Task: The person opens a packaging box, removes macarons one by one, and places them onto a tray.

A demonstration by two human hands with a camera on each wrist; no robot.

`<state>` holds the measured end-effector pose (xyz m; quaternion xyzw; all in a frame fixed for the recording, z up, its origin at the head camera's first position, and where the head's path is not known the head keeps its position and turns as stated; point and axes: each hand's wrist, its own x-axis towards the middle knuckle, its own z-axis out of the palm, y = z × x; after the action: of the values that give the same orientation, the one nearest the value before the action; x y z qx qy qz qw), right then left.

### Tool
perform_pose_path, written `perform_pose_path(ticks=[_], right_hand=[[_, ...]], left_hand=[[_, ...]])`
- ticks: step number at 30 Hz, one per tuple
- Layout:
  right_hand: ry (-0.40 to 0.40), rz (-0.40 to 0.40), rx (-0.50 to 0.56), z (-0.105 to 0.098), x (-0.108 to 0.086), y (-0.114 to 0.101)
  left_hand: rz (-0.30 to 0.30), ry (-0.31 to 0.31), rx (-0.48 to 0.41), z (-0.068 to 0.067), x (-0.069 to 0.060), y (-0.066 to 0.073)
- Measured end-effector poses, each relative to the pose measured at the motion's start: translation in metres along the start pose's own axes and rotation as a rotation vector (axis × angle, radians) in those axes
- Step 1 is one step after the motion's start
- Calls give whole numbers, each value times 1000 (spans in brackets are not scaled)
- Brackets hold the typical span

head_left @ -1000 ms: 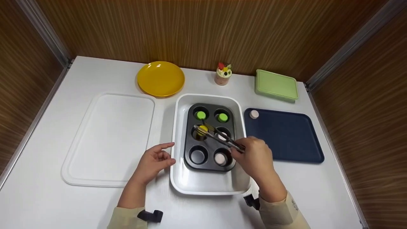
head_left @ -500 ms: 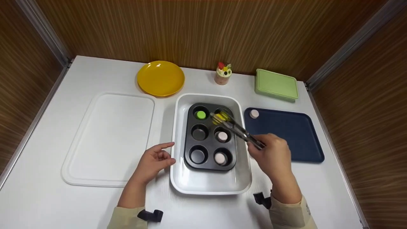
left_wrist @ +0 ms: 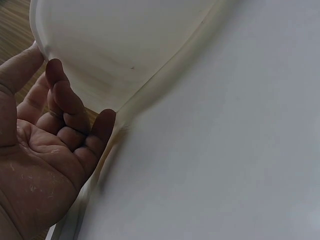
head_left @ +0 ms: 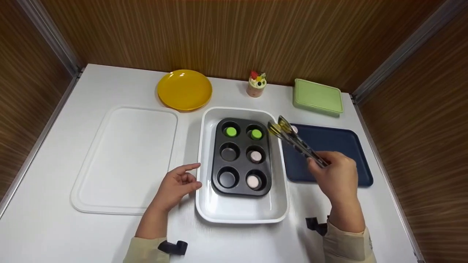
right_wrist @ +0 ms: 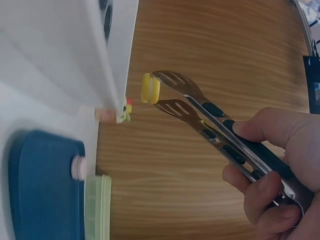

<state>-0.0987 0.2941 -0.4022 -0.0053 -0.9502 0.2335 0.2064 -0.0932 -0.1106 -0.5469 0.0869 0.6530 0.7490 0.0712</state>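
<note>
My right hand [head_left: 338, 179] grips metal tongs [head_left: 304, 148], raised over the left side of a navy tray [head_left: 336, 153]. Between the tong tips is a yellow macaron [right_wrist: 150, 88]. My left hand [head_left: 175, 190] touches the left rim of a deep white bin [head_left: 241, 211] with its forefinger and thumb. Inside that bin lies a dark muffin tin [head_left: 242, 143]. Its two far cups hold green macarons [head_left: 231, 132], [head_left: 256, 134]. Pale pink macarons [head_left: 256, 157], [head_left: 252, 181] sit in the right middle and right near cups. Another pale pink macaron [right_wrist: 78, 168] rests on the navy tray, partly behind the tongs in the head view.
Left of the bin lies a white lid [head_left: 128, 160]. Along the back stand a yellow plate [head_left: 184, 90], a dessert cup [head_left: 256, 87] with fruit toppings and a green lidded box [head_left: 319, 96]. Wood-grain panels [head_left: 234, 36] surround the table.
My right hand has lifted the yellow macaron from the tin's left middle cup with the tongs and carried it right, past the bin's rim. My left hand has stayed in place.
</note>
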Motion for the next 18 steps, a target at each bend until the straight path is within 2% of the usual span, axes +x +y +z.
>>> perform_pose_path(ticks=[14, 18], right_hand=[[-12, 246, -41, -8, 12, 46], [-19, 283, -57, -7, 15, 56]], left_hand=[[-23, 7, 0, 0, -1, 3], [-30, 9, 4, 0, 0, 2]])
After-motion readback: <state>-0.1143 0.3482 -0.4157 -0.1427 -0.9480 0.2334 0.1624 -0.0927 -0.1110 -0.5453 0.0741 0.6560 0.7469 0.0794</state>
